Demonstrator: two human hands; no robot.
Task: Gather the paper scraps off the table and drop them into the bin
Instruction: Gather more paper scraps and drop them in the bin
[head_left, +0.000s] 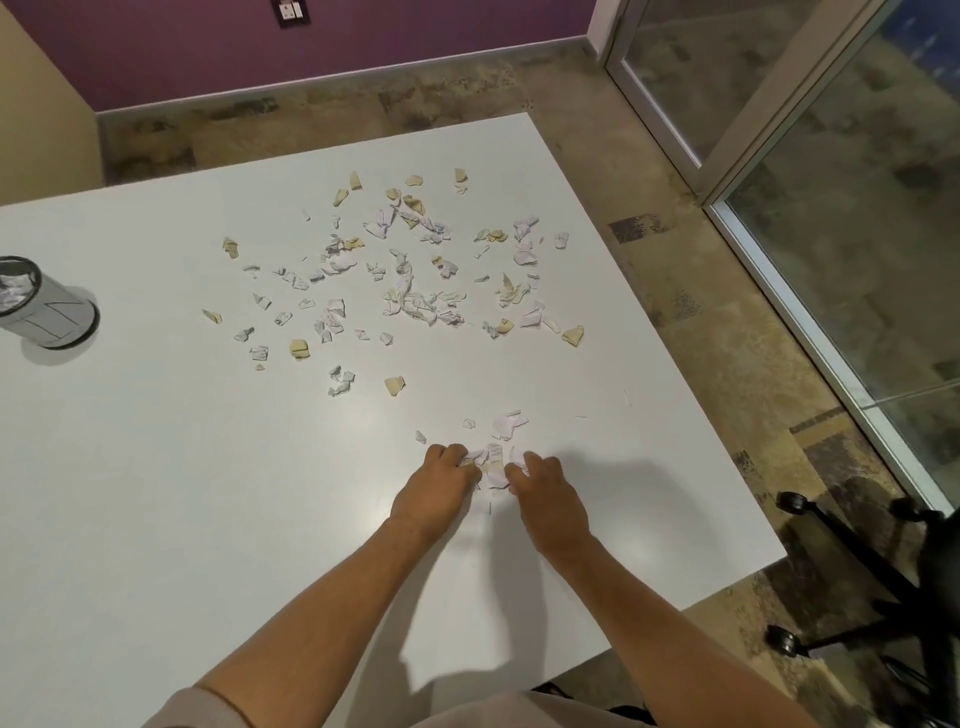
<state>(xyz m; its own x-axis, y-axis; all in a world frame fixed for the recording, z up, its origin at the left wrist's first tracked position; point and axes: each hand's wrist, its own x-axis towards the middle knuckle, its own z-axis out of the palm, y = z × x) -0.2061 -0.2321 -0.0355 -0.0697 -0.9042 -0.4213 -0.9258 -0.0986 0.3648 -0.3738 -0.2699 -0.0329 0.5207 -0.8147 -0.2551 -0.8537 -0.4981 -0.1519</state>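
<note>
fingers (457, 460) of both hands pinching paper scraps (491, 465), table (156, 467)

Both hands worked at the near-right part of the white table (156, 493). The left hand (434, 491) and right hand (545, 493) lay side by side, fingers curled onto a small heap of paper scraps (493, 462) between them. A few loose pieces (509, 423) lay just beyond the heap. Further away, scattered scraps (410, 270), white, pale pink and tan, covered the middle of the table. The bin (41, 304), a grey cylinder holding some paper, stood at the far left edge. A black chair base (857, 587) stood on the floor at right.
</note>
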